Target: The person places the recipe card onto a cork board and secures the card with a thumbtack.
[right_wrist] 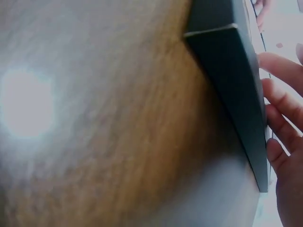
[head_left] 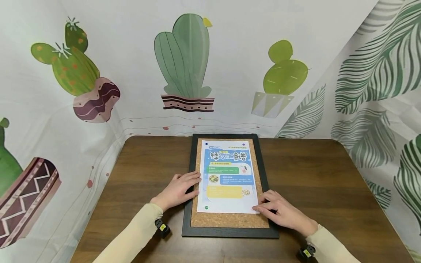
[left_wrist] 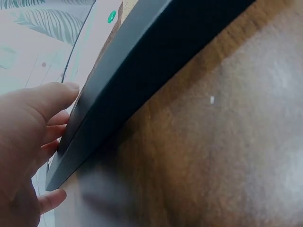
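A printed sheet (head_left: 227,204) with blue, green and yellow panels lies on a framed cork board (head_left: 230,220). Dark push pins sit at its top corners, and a green push pin (head_left: 206,207) is at the lower left. My left hand (head_left: 179,189) rests across the board's left side, its fairly straight fingertips touching the sheet's left edge. Over the right side, my right hand (head_left: 279,209) has its fingertips at the sheet's lower right corner, hiding that corner. Its loosely bent fingers (right_wrist: 284,101) lie over the black frame (right_wrist: 227,85); nothing held shows between them.
The board lies on a brown wooden table (head_left: 315,175), near its back edge. Behind and beside the table hangs a white cloth (head_left: 230,73) printed with cacti and leaves. Each wrist wears a small black device, one at the left cuff (head_left: 162,227).
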`<state>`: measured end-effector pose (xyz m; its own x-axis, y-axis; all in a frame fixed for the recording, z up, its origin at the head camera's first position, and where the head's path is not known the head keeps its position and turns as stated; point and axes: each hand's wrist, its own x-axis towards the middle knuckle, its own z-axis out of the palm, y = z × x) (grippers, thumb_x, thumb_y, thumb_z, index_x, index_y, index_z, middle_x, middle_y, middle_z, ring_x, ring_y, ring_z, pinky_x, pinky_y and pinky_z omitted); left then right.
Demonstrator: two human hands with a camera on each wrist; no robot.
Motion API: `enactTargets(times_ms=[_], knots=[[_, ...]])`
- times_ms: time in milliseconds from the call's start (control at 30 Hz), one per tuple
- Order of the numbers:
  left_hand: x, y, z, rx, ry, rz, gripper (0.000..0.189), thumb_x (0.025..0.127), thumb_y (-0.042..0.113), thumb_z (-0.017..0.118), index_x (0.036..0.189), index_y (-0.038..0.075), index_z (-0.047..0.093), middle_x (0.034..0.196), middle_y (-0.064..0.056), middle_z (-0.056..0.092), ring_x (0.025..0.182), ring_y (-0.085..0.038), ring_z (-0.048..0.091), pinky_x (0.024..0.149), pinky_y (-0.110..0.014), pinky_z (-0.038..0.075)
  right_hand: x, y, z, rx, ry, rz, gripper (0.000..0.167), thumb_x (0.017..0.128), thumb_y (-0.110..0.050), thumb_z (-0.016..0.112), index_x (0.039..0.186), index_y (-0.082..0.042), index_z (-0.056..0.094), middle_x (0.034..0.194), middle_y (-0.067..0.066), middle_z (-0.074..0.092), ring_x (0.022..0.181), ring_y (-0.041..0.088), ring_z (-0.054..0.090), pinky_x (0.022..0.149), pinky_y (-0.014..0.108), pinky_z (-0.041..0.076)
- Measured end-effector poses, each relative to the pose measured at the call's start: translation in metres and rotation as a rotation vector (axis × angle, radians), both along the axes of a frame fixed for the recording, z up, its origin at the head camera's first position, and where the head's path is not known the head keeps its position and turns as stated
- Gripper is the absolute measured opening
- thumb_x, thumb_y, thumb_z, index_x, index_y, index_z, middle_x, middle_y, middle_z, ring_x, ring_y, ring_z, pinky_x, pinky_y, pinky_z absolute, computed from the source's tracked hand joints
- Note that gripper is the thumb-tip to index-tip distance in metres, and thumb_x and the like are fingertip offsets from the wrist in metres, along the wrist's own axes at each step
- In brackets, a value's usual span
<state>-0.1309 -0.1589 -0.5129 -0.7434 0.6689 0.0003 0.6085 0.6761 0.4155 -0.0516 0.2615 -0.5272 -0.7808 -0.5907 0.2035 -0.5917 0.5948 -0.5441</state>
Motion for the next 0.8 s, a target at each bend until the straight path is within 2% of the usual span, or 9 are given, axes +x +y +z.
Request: enactTargets(times_ms=[233,367,467,633,800], knots=[[0.002,-0.001,-0.002,0.027,-0.039,0.026,0.053,0.105,0.036,0.064,0.15,0.01,0.057,0.162,-0.008,0.046,0.152,-0.027,0.038,0.105,-0.061,0.035,0.001,-0.003,0.0,0.006,0.05,-0.008,0.015,0.101,-0.026,0.071,0.103,-0.036,0.081,0.099,-0.023,0.058,0.095,0.002,0.047,0.079,0.025,0.04],[0.003,-0.001,-0.001,0.035,-0.041,0.024,0.053,0.105,0.036,0.064,0.15,0.01,0.057,0.162,-0.008,0.045,0.152,-0.027,0.037,0.106,-0.062,0.036,0.001,-0.002,-0.001,-0.052,0.061,0.006,0.019,0.099,-0.017,0.072,0.106,-0.032,0.082,0.101,-0.02,0.061,0.095,0.003,0.049,0.079,0.026,0.041],[0.003,-0.001,0.002,0.049,-0.053,0.02,0.052,0.105,0.036,0.064,0.15,0.01,0.058,0.162,-0.007,0.045,0.153,-0.027,0.037,0.108,-0.062,0.036,0.002,0.001,0.0,-0.136,0.023,0.003,0.025,0.099,-0.007,0.069,0.113,-0.024,0.082,0.106,-0.014,0.068,0.097,0.006,0.055,0.081,0.026,0.046],[0.002,-0.003,0.001,0.08,-0.07,0.046,0.053,0.105,0.037,0.063,0.151,0.011,0.057,0.161,-0.007,0.047,0.153,-0.026,0.036,0.111,-0.061,0.035,0.001,0.014,0.005,-0.278,-0.116,-0.041,0.03,0.103,0.003,0.058,0.121,-0.01,0.078,0.115,-0.001,0.077,0.108,0.009,0.068,0.092,0.019,0.05],[0.002,-0.011,-0.001,0.111,-0.034,0.104,0.056,0.105,0.04,0.062,0.153,0.013,0.054,0.162,-0.005,0.046,0.153,-0.026,0.037,0.112,-0.061,0.034,0.002,0.02,0.013,-0.265,-0.201,-0.07,0.029,0.106,-0.002,0.055,0.126,-0.009,0.075,0.123,0.002,0.076,0.117,0.011,0.068,0.098,0.017,0.047]])
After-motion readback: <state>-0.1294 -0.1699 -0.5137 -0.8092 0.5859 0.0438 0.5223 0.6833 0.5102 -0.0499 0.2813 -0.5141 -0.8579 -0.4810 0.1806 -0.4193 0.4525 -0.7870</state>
